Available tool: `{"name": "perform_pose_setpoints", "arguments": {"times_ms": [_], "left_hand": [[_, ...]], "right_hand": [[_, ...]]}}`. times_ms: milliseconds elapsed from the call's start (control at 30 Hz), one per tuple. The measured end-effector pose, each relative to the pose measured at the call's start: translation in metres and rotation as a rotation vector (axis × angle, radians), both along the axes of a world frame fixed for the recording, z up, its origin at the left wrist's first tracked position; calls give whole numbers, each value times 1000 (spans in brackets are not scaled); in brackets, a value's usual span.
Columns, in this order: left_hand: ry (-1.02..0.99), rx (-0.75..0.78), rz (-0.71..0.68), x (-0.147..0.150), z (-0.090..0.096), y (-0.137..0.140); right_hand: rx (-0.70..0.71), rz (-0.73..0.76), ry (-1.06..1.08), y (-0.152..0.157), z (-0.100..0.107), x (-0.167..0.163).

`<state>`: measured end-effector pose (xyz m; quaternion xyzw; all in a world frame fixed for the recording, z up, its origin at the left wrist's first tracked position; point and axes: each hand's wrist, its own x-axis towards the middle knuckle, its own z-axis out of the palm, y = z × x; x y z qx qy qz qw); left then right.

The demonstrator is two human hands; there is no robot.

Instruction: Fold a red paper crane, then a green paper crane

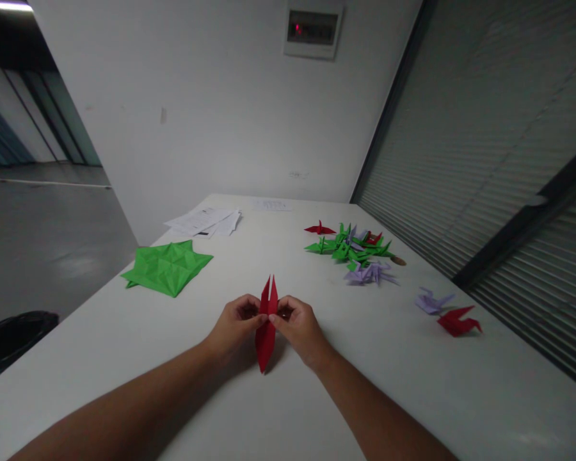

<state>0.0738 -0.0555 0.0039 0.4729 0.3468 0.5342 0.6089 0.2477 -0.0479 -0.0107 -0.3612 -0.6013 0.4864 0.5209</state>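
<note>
Over the near part of the white worktop (281, 426), a red origami bird base (265, 349), split tip pointing away, is pinched at its left edge by the left hand (235, 323) and at its right by the right hand (301, 326), thumbs on top. Green creased paper (170, 267) is laid farther left; origami cranes (340, 246) are heaped farther right.

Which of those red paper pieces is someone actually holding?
The slim red piece with two far tips, pinched by the left hand and right hand; other red ones, like the front-right red bird, lie untouched.
</note>
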Motion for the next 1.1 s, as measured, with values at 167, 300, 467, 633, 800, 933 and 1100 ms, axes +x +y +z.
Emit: {"name": "perform_pose_setpoints", "arguments": {"times_ms": [167,300,467,633,800,933,1100], "left_hand": [[67,-23,-6,0,-1,0],[112,2,-24,-1,-2,1],[138,52,-14,-3,-5,3],[130,86,-16,-4,-4,4],[122,82,-15,-3,-4,4],[112,37,-19,-2,-5,3],[43,11,17,-1,-4,2]], "right_hand": [[96,-62,-87,-1,4,2],[211,-120,-147,-2,9,3],[211,-135,-158,-2,11,3],[198,-134,-187,-2,11,3],[167,-108,-158,-3,13,2],[113,-88,-174,-4,11,1],[-16,-72,-76,-3,5,-1]]}}
